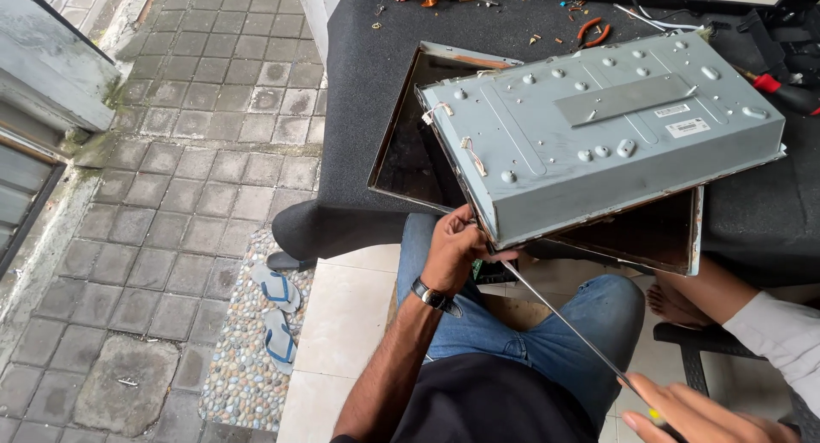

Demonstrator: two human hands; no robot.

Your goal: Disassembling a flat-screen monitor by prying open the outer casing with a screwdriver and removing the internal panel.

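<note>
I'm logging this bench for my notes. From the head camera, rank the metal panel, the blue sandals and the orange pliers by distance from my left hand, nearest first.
From the left hand:
1. Grey metal panel, touching, at its near corner.
2. Blue sandals, on the pebble mat to the left.
3. Orange pliers, far across the table.

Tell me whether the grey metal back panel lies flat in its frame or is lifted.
Lifted: the grey metal back panel sits askew above the dark frame, its near corner raised at the left hand.
</note>
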